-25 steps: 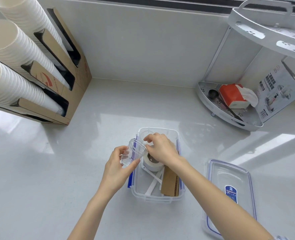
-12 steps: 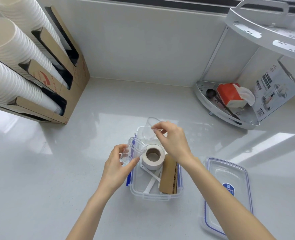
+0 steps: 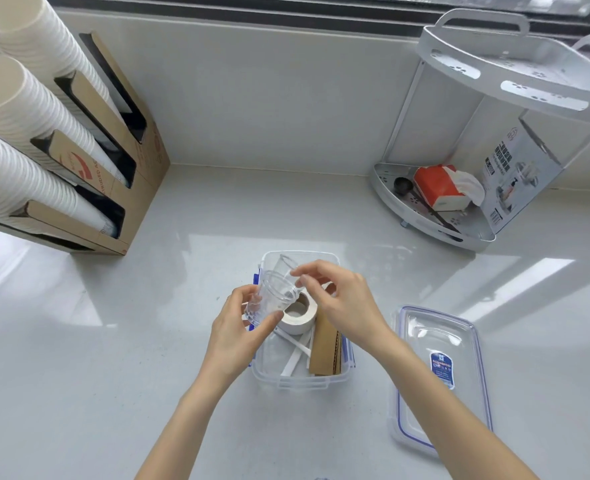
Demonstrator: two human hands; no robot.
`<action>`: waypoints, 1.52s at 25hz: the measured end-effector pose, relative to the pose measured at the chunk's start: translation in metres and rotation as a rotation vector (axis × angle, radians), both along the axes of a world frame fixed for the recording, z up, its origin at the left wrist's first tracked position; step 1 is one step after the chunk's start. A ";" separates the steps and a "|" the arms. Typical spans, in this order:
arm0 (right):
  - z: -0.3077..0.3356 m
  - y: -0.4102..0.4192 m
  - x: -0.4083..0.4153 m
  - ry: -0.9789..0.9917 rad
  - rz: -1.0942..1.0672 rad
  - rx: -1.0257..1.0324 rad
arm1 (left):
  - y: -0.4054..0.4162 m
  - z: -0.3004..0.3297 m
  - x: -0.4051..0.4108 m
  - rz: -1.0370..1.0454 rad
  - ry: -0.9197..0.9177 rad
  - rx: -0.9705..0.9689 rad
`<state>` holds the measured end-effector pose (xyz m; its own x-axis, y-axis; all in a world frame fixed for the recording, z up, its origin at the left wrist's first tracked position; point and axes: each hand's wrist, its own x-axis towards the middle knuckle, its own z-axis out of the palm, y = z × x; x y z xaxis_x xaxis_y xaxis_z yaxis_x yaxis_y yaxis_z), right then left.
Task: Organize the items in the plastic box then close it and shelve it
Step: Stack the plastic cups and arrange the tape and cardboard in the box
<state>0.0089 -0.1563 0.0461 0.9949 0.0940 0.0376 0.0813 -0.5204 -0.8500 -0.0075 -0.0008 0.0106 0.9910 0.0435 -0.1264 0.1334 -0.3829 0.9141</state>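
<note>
While the left hand [image 3: 233, 336] grips one clear cup [image 3: 269, 299] above the plastic box [image 3: 300, 381], the right hand [image 3: 343, 303] pinches another clear cup's [image 3: 284, 264] rim.

I am seeing a clear plastic box [image 3: 300, 384] with blue clips, a white tape roll [image 3: 300, 315], brown cardboard [image 3: 326, 351], a blue-edged clear lid [image 3: 440, 375] and a glossy white tabletop [image 3: 113, 341].

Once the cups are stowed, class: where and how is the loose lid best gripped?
The lid lies flat on the counter, right of the box. Probably grip its raised blue-lined rim on a long side, fingers curling under from the right, since its flat centre offers no hold.
</note>
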 end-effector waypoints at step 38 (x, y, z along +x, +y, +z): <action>-0.026 -0.049 0.012 0.000 -0.184 -0.156 | -0.026 -0.040 0.053 -0.412 -0.392 0.973</action>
